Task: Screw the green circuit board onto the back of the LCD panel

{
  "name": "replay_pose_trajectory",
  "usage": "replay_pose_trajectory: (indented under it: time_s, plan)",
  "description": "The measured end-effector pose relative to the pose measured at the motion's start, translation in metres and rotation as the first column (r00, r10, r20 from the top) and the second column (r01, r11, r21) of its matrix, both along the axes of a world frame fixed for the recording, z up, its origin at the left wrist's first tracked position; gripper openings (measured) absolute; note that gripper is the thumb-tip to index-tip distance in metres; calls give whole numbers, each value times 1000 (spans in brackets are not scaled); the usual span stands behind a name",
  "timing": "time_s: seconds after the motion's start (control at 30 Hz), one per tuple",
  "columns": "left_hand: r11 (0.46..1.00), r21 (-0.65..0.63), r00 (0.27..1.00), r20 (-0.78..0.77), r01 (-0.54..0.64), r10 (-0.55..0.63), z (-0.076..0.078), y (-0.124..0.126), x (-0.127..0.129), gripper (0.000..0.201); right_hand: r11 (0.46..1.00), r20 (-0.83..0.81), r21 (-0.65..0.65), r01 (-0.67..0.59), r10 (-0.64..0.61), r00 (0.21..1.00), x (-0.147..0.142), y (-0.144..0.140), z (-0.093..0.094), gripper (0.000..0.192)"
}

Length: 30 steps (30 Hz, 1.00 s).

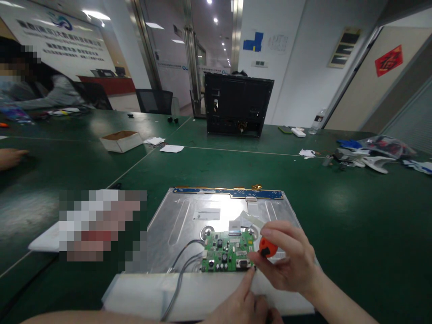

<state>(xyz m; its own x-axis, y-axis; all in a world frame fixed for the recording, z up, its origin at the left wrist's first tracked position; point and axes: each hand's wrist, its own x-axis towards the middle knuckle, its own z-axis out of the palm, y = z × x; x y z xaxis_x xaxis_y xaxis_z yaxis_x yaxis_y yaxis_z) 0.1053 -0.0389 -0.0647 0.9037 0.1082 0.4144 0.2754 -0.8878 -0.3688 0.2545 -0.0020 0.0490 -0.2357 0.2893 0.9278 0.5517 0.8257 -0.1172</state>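
A silver metal display panel point(189, 216) lies flat on the green table, with a blue strip board point(229, 193) along its far edge. A green circuit board point(226, 252) sits on the panel's near part, grey cables point(184, 261) running from its left side. My right hand point(290, 261) grips an orange-handled screwdriver point(267, 247) held upright at the board's right corner. My left hand point(245, 301) rests on the white foam strip point(151, 294) under the panel's near edge, its forefinger pointing at the board's lower right corner.
A black monitor shell point(238, 103) stands upright at the table's far side. A small open cardboard box point(121, 140) and paper scraps lie at left. Plastic parts and bags point(371, 155) clutter the far right. Another person sits far left; a hand point(11, 157) rests at the left edge.
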Motion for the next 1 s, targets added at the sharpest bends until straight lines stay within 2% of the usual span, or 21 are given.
replay_pose_trajectory:
  time_s: [0.2,0.47,0.67,0.83,1.0]
  plan:
    - [1000,-7,1000,24,5,-5,-1,0,0,6,1000,-18,26,-11,12,1000,-1,-1,1,24]
    - [1000,1,997,74,1,-1,-1,1,0,3,999,12,29,40,-40,999,1,-4,0,35]
    - [1000,-9,1000,14,-3,3,-3,1,-1,3,1000,6,20,-13,13,1000,1,-3,1,41]
    - [1000,-6,999,48,-10,10,-4,0,-1,3,998,-23,50,-49,50,998,1,0,2,36]
    - [1000,26,996,86,-15,13,-1,0,0,5,996,-48,-13,-90,89,995,1,-1,-1,38]
